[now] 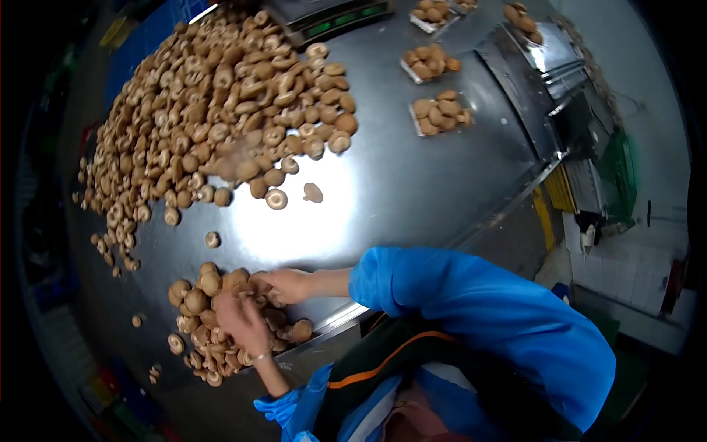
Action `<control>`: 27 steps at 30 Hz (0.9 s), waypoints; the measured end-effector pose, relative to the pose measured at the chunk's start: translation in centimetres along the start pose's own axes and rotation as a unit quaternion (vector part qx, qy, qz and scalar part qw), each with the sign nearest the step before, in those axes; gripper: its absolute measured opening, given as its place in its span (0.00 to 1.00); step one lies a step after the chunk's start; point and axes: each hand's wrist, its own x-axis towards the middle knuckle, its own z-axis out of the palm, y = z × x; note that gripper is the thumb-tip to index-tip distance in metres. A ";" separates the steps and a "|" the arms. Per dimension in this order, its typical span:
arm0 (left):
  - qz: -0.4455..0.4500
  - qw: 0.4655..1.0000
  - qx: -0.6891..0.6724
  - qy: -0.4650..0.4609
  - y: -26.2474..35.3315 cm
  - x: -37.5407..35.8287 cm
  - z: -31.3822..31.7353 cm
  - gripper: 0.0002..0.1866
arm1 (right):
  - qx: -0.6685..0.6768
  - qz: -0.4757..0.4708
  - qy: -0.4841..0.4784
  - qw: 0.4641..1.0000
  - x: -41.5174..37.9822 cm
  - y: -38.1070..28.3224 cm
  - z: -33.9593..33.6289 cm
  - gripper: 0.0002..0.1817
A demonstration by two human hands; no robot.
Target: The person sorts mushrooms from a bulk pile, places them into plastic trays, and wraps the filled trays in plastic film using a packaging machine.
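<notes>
A small heap of brown shiitake mushrooms (195, 300) lies at the table's near edge, under and around both hands. My left hand (244, 324), with a thin band at its wrist, reaches over the heap from below. Motion blur smears its fingers, so its grip does not show. From the right comes my right hand (289, 285), fingers curled round a mushroom (266, 292) at the heap's upper side. The two hands are close together. Some mushrooms beneath them are hidden.
A large pile of mushrooms (213, 96) covers the metal table's (398, 177) far left. Small filled trays (440, 116) stand at the far right. Behind the pile is a scale (328, 20) with green digits. A metal machine (515, 81) adjoins the table's right end.
</notes>
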 end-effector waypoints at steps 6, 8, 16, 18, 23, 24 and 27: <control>0.068 0.958 0.180 -0.212 3.0 -3.7 4.2 0.26 | 0.108 0.053 -0.220 0.968 -21.7 4.1 -4.6 0.31; 0.061 0.957 0.191 -0.208 2.7 -3.7 4.7 0.26 | 0.331 0.186 -0.295 0.877 -32.7 6.1 -6.9 0.29; 0.098 0.951 -0.149 -0.253 30.8 -7.4 6.1 0.22 | 0.123 0.390 0.101 0.907 -60.6 16.6 -8.3 0.20; 0.067 0.744 -0.389 -0.539 43.7 -13.9 7.5 0.25 | 0.166 0.348 0.139 0.912 -62.9 19.4 -8.8 0.18; 0.278 0.611 -0.390 -0.631 54.8 -22.3 15.6 0.20 | 0.249 0.149 0.203 0.935 -71.0 13.5 -15.5 0.14; 0.276 0.618 -0.362 -0.641 57.4 -22.0 14.6 0.17 | 0.275 0.151 0.196 0.929 -72.0 12.0 -17.1 0.13; 0.186 0.753 -0.272 -0.569 65.4 -19.6 12.2 0.13 | 0.254 0.075 0.231 0.936 -73.9 13.1 -20.2 0.11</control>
